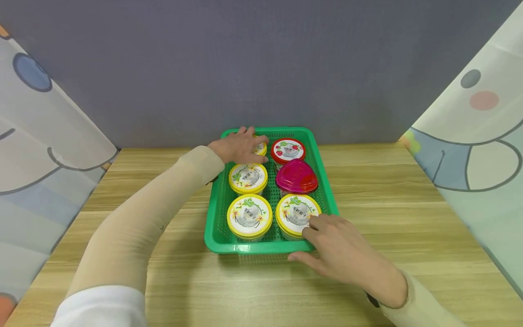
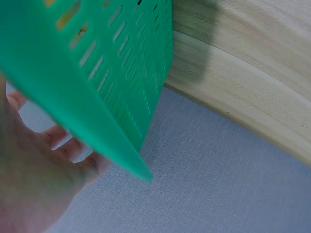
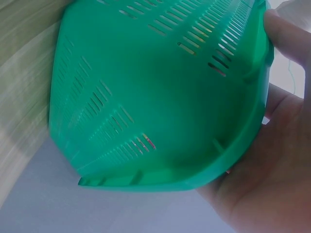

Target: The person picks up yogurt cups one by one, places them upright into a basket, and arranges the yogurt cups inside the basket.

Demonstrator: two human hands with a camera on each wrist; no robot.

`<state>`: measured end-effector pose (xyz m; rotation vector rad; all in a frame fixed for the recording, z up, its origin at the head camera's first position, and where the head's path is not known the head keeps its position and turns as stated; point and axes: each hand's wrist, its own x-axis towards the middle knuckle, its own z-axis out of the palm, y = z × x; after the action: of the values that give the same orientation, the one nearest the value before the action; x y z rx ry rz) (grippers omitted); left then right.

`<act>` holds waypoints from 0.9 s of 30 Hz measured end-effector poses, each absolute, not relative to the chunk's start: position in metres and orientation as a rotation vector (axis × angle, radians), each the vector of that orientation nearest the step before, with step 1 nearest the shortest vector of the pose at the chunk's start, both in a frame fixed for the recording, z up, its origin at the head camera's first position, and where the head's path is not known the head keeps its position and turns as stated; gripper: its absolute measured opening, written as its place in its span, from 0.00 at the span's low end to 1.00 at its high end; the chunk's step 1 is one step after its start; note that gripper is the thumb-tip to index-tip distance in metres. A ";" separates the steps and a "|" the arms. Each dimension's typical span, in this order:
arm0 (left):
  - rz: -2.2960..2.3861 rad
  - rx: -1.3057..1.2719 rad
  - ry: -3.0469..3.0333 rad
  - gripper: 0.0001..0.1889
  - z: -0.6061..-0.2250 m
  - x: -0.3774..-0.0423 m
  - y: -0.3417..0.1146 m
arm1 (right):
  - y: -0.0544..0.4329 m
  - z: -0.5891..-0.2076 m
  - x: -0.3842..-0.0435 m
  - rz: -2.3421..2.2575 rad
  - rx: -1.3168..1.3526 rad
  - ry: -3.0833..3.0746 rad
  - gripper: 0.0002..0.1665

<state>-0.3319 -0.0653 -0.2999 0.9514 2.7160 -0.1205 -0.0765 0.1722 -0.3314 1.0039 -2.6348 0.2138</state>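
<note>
A green perforated plastic basket holds several round tubs in two columns. My left hand reaches over the back left rim, fingers spread above a yellow-lidded tub that it partly covers. In the left wrist view its fingers show behind the basket's rim. My right hand is at the front right corner, with bent fingertips over the edge of another yellow-lidded tub. Its thumb points along the front rim. A magenta-lidded tub and a red-lidded tub stand behind that one.
Two more yellow-lidded tubs, a middle one and a front one, fill the left column. The basket sits on a wood-grain table near a grey back panel. Cartoon-printed sheets flank the table.
</note>
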 end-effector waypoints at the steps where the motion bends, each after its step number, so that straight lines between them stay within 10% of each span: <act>1: -0.124 0.951 2.716 0.36 -0.299 -0.331 -0.065 | 0.172 -0.331 -0.077 0.214 1.004 -2.635 0.31; 27: -0.181 0.866 2.759 0.40 -0.296 -0.324 -0.058 | 0.172 -0.333 -0.077 0.208 1.012 -2.630 0.31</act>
<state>-0.3242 -0.0584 -0.2961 0.8656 2.7585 -0.1813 -0.0768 0.1722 -0.3326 1.0116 -2.6302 0.2085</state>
